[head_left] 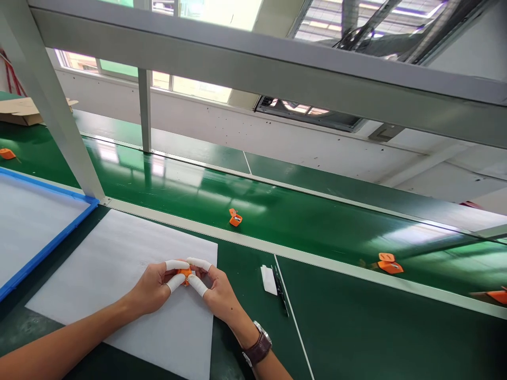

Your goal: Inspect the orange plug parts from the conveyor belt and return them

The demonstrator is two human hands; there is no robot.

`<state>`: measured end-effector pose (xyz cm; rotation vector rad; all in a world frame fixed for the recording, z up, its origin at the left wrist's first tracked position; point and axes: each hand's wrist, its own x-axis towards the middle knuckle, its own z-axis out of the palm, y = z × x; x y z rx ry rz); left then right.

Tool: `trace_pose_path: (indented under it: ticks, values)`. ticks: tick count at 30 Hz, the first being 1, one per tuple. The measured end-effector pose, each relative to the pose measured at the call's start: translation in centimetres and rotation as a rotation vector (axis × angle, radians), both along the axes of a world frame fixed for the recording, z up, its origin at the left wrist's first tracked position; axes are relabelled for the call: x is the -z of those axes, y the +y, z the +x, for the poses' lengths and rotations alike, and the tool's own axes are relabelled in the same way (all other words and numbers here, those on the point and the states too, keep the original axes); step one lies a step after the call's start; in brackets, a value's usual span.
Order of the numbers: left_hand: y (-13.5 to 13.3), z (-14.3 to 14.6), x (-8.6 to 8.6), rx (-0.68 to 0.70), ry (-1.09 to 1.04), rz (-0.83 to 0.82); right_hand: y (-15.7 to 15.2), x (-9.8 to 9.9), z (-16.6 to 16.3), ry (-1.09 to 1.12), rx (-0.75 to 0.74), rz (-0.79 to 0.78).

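My left hand (154, 285) and my right hand (216, 289) meet over a large white sheet (162, 343) lying on the dark green bench. Between their fingertips they pinch a small orange case (185, 274), mostly covered by the fingers. White finger cots wrap the thumb and forefinger of both hands. On my right wrist is a watch (258, 345) with a dark strap. To the right of the sheet lie a small white card (269, 279) and a black pen (280, 290), side by side.
Behind the bench runs a green conveyor belt (301, 232) carrying an open orange case (235, 217), another open orange case (390, 263), and more orange pieces at both ends. A blue-edged white tray (35, 227) stands left. A grey metal frame (71, 105) rises over the bench; a cardboard box (19, 112) sits far left.
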<state>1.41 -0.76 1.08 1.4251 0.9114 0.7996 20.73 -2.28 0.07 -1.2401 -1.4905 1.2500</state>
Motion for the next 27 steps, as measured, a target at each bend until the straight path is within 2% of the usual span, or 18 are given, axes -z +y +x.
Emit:
trace_pose_path:
  ticks: [6,9,12,17,20,23,25,27]
  values:
    - [-0.2,-0.6,0.0,0.005,0.043,0.069,0.2,0.2,0.2,0.125,0.061,-0.041]
    - [-0.5,-0.7,0.2,-0.023,0.103,0.251,0.5,0.6,0.3,0.204,0.117,-0.05]
    - [-0.6,-0.3,0.6,-0.042,0.152,0.443,0.6,0.8,0.2,0.18,0.142,-0.034]
    - [-0.4,-0.1,1.0,-0.128,0.281,0.596,0.4,1.0,-0.1,0.093,0.124,-0.009]
    - [-0.3,-0.6,0.7,-0.145,0.334,0.599,0.5,1.0,-0.3,0.064,0.146,0.008]
    - [0.8,-1.1,0.1,-0.159,0.364,0.512,0.6,0.9,-0.4,0.039,0.147,0.009]
    - [2.8,-1.2,-0.4,-0.181,0.405,0.447,0.6,0.8,-0.6,0.034,0.138,0.007]
    - [6.1,-1.2,-0.8,-0.228,0.469,0.392,0.5,0.8,-0.7,0.031,0.128,0.014]
